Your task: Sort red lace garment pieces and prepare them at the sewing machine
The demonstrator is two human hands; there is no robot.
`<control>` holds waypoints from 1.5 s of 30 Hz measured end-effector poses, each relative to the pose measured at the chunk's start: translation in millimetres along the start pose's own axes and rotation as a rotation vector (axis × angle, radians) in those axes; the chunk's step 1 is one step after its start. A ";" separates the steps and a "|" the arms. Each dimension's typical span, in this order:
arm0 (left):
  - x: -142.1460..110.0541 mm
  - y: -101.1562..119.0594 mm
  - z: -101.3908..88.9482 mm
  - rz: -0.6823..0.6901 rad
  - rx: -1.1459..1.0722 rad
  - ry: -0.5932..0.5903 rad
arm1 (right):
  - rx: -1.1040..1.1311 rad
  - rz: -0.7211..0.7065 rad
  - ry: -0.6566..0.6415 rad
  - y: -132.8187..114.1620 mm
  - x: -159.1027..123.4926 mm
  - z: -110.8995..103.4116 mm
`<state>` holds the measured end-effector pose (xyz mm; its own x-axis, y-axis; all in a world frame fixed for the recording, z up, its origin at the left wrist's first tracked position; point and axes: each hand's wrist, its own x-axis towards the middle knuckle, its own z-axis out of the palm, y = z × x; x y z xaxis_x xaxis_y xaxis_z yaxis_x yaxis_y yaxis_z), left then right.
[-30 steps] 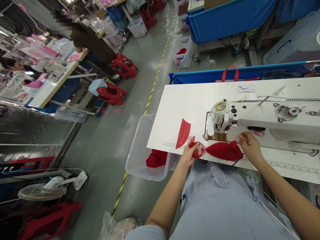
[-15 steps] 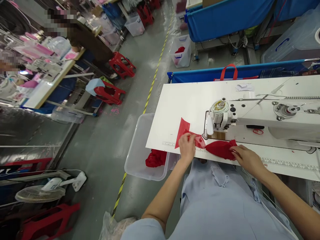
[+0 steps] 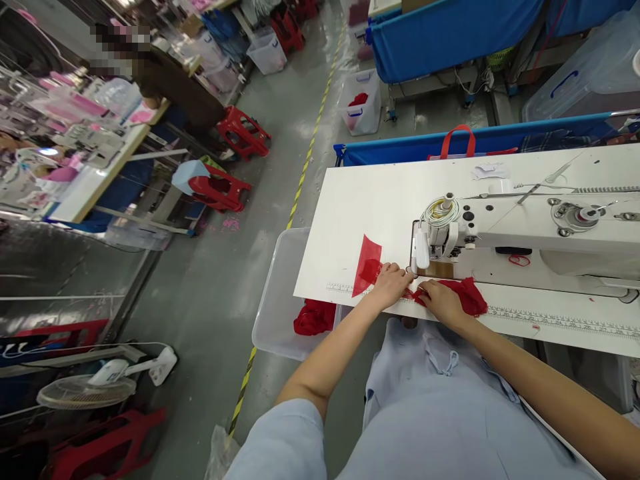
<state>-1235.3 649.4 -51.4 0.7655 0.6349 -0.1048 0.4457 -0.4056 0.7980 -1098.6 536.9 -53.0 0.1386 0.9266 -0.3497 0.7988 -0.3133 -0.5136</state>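
A length of red fabric (image 3: 470, 296) lies along the front edge of the white sewing table, with a sheer red part (image 3: 367, 263) spread flat at its left end. My left hand (image 3: 393, 285) is closed on the fabric's middle, its fingertips close to the needle area of the sewing machine (image 3: 445, 233). Just right of it, my right hand (image 3: 440, 300) pinches the darker red cloth, which bunches up behind and beside the fingers. The two hands are only a little apart. My fingers partly cover the cloth between them.
A clear plastic bin (image 3: 273, 320) with crumpled red fabric (image 3: 314, 317) stands below the table's left end. Behind the table (image 3: 345, 200) hangs a blue cloth trough (image 3: 395, 152). Across the aisle, a person (image 3: 175, 83) is near red stools (image 3: 243, 133). A fan (image 3: 87, 390) is lower left.
My right hand has moved left along the cloth, close to my left hand. My left hand has shifted slightly right. The darker cloth has bunched up.
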 end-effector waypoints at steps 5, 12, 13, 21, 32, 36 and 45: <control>-11.1 11.7 -8.8 -0.047 -0.127 -0.171 | 0.041 -0.046 0.048 10.2 -11.2 -14.7; -33.1 52.4 -4.0 -0.494 -0.848 -0.311 | 0.235 -0.135 0.270 12.8 -48.7 -32.5; -34.7 57.1 -1.8 -0.513 -0.905 -0.296 | 0.296 -0.164 0.318 10.7 -52.8 -33.2; -39.6 76.7 11.1 -0.524 -0.995 -0.169 | 0.531 -0.039 0.502 1.0 -53.4 -48.5; -38.8 85.7 12.4 -0.490 -0.839 -0.110 | 0.916 0.067 0.396 -1.8 -53.2 -51.9; -39.9 81.4 13.3 -0.508 -0.867 -0.108 | 1.108 0.156 0.348 1.4 -53.5 -54.4; -39.3 84.6 11.6 -0.310 -0.550 -0.017 | 0.855 -0.035 0.341 0.3 -51.0 -53.2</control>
<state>-1222.3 582.5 13.4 0.6483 0.6564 -0.3859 0.3476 0.1958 0.9170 -1074.3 500.6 6.3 0.3960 0.9070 -0.1433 0.1197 -0.2057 -0.9713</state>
